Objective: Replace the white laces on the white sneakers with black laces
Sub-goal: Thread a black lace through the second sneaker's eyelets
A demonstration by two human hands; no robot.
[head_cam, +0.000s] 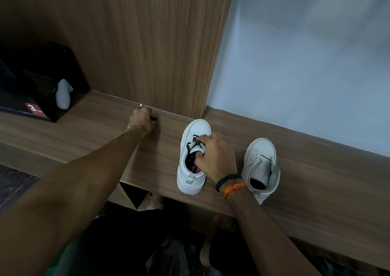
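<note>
**Black lace going into the near sneaker**

At twelve o'clock from my right hand [213, 155], which grips the left sneaker [193, 159] by its tongue to steady it, black lace [193, 143] crosses the lower eyelets. My left hand [141, 120], out at ten o'clock on the tabletop [316, 191], is clenched round the lace end [153, 118], probably drawing slack. The other sneaker [260, 166], at three o'clock, has no lace.

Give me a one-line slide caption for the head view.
Right hand steadies left sneaker, partly black-laced; left hand grips black lace.
</note>
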